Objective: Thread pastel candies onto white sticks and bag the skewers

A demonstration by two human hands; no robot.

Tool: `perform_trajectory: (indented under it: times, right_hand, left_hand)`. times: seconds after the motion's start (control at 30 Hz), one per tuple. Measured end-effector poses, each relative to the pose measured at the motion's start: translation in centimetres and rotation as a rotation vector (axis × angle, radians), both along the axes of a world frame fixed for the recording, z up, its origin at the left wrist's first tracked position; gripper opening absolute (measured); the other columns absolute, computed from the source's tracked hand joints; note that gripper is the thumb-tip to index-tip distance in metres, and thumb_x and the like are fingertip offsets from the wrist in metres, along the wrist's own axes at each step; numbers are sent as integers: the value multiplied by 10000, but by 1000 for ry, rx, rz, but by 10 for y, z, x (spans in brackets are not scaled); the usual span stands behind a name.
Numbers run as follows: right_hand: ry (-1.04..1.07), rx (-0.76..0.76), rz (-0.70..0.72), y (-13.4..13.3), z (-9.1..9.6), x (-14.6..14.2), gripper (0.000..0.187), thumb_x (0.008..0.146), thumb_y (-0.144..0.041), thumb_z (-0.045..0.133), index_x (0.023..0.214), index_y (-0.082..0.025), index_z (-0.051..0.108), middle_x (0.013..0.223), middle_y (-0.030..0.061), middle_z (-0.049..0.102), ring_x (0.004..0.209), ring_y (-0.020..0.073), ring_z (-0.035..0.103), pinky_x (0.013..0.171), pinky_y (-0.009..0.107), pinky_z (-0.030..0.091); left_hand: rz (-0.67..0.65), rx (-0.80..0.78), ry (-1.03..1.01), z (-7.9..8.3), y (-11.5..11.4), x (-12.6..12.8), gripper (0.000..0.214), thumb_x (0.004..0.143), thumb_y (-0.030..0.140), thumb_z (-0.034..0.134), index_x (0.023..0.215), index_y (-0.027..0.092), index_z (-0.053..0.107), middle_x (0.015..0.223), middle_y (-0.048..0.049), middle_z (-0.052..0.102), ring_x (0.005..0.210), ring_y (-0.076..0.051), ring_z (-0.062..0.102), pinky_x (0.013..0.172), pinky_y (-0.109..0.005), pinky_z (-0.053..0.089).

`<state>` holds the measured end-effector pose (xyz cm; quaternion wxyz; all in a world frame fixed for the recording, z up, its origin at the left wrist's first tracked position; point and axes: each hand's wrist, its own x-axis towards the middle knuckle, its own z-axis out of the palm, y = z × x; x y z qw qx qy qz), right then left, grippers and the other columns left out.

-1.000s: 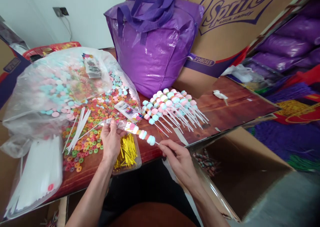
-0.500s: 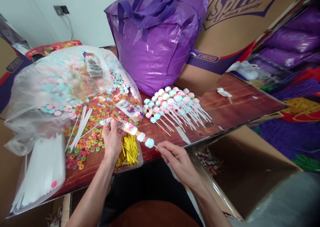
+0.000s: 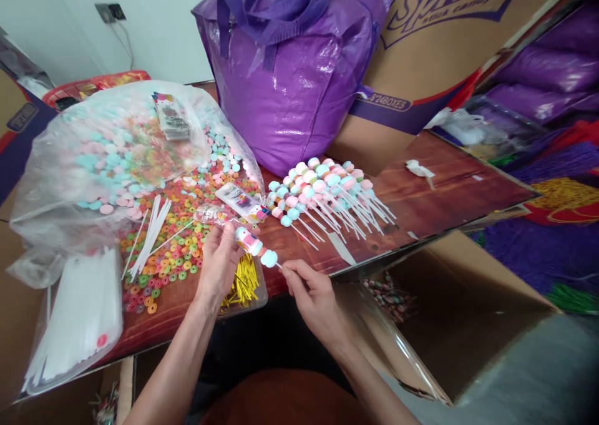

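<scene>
My left hand (image 3: 219,253) pinches a clear printed wrapper (image 3: 213,214) whose mouth surrounds part of a candy stick (image 3: 268,258). The candy stick carries pastel blue, pink and orange pieces threaded in a row. Its white stem is pinched at the bare end by my right hand (image 3: 304,284). The blue pieces nearest my right hand are outside the wrapper. Beyond my hands, a stack of finished candy sticks (image 3: 327,185) lies with stems toward me. A flat stack of printed wrappers (image 3: 241,201) rests beside it. Under my left hand is a tub of gold twist ties (image 3: 246,281).
Ring candies (image 3: 180,250) and loose white sticks (image 3: 150,238) cover the table's left, beside a large plastic bag of candy (image 3: 107,156) and a tray of sticks (image 3: 79,312). A purple bag (image 3: 281,100) stands behind. Below right is an open carton (image 3: 468,306).
More of the candy stick is inside the wrapper now. My right hand has moved left and slightly up, closer to my left hand, which has shifted a little right.
</scene>
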<state>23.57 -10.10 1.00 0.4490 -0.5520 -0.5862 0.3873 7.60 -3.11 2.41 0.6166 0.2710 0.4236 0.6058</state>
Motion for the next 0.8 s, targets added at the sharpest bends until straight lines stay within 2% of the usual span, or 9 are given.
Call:
perform_trajectory:
  times: [0.13, 0.2, 0.4, 0.5, 0.63, 0.7, 0.8]
  right_hand:
    - [-90, 176, 25, 6, -1, -4, 201, 986, -255, 466, 885, -182, 623, 799, 33, 633, 711, 136, 579, 718, 249, 435]
    - [-97, 178, 44, 6, 3, -1, 206, 985, -258, 464, 876, -184, 622, 798, 31, 631, 699, 133, 570, 711, 250, 434]
    - [159, -129, 89, 6, 15, 4, 282, 963, -343, 508, 729, -193, 558, 564, -55, 445, 535, 94, 426, 551, 228, 359]
    - [358, -234, 111, 9, 13, -4, 265, 930, -384, 552, 778, -174, 610, 522, -67, 440, 493, 78, 375, 487, 214, 301]
    - [749, -498, 240, 11, 8, -10, 258, 859, -418, 653, 848, -160, 643, 444, -106, 399, 380, 35, 190, 383, 193, 128]
    - [913, -598, 281, 10, 6, -8, 245, 832, -392, 700, 846, -152, 649, 434, -119, 383, 360, 18, 143, 363, 182, 96]
    - [1021, -650, 275, 9, 5, -8, 232, 812, -361, 733, 827, -142, 659, 430, -121, 381, 348, 9, 143, 348, 171, 96]
  left_hand:
    - [-11, -18, -9, -1, -5, 1, 385, 733, 444, 807, 946, 190, 612, 930, -49, 740, 854, -200, 740, 781, -318, 580]
    - [-19, -22, -10, 0, -3, -2, 362, 749, 442, 796, 936, 187, 621, 911, -50, 743, 843, -195, 739, 774, -315, 583]
    - [-95, -53, -7, 3, 2, -9, 349, 761, 458, 785, 904, 165, 659, 880, -75, 756, 854, -217, 743, 778, -334, 590]
    - [-103, -67, -10, 1, 0, -4, 359, 773, 484, 765, 868, 153, 665, 899, -87, 757, 904, -236, 743, 795, -345, 588]
    - [-81, -73, -40, 0, 0, -3, 394, 759, 514, 769, 873, 150, 669, 893, -92, 759, 935, -262, 742, 794, -354, 589]
    - [-72, -85, -72, 0, 1, -4, 402, 768, 529, 756, 899, 160, 665, 899, -88, 764, 932, -260, 744, 799, -352, 589]
    - [-47, -96, -122, -1, 2, -3, 390, 787, 528, 739, 943, 180, 653, 914, -74, 767, 939, -249, 745, 816, -344, 585]
